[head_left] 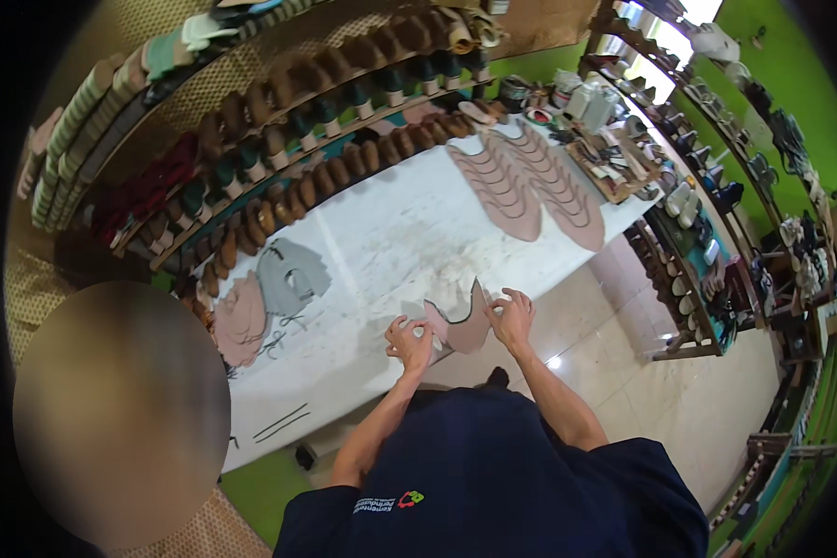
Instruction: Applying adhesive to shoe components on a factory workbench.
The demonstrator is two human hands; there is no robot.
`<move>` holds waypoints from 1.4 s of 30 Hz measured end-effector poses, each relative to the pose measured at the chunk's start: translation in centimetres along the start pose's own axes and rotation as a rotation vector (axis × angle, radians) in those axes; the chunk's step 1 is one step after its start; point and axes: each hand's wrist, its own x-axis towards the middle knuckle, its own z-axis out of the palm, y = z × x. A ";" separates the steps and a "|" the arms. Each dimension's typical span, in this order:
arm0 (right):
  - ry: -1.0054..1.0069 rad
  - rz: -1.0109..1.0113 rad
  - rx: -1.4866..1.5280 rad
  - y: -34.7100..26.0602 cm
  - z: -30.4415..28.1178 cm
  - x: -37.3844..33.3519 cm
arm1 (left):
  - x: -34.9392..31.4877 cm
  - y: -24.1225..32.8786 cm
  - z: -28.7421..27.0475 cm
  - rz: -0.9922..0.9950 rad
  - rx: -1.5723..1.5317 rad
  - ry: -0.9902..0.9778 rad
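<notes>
Over the front edge of the white table (372, 251), I hold a brown-pink, U-shaped shoe upper piece (469, 335) with a dark inner edge. Its left end, where the pinkish underside shows, is pinched between the thumb and fingers of my left hand (410, 343). My right hand (512, 318) grips the right side near the pointed tip, fingers closed and bent. Farther back on the table, two overlapping rows of similar upper pieces (521, 200) lie fanned out. To the left are grey cut pieces (291, 277) and a pile of pink ones (240, 321).
Dark thin strips (281, 421) lie at the table's near left. Rows of shoes (344, 172) line the table's back edge and shelf. A cluttered wooden tray (614, 163) and containers (586, 100) stand at the far right. A shoe rack (688, 270) is beyond the tiled floor. A blurred oval covers the lower left.
</notes>
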 end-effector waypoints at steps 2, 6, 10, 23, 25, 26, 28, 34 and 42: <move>-0.022 0.001 0.015 3.1 -2.6 2.0 | -0.5 2.8 3.2 -0.018 -0.013 -0.032; -0.038 0.022 0.004 8.1 -7.1 4.0 | -2.7 7.0 8.0 -0.011 -0.054 -0.060; -0.021 0.011 0.007 12.6 -9.7 6.8 | -3.3 10.8 11.3 -0.014 -0.093 -0.065; -0.004 -0.018 0.048 15.1 -10.9 16.6 | 2.4 17.8 16.1 -0.062 -0.057 -0.022; -0.022 -0.029 0.047 15.3 -10.4 18.4 | 3.6 18.4 16.5 -0.083 -0.053 -0.018; -0.032 -0.034 0.047 15.6 -10.1 19.5 | 4.3 18.9 16.8 -0.096 -0.046 -0.020; -0.025 -0.064 0.043 16.3 -9.6 21.6 | 5.4 20.0 17.6 -0.113 -0.056 -0.010; -0.076 -0.089 0.018 16.0 -8.1 26.2 | 9.3 21.0 18.9 -0.165 -0.038 0.000; -0.121 -0.096 0.013 17.5 -6.2 29.7 | 12.5 22.0 21.0 -0.221 0.024 -0.033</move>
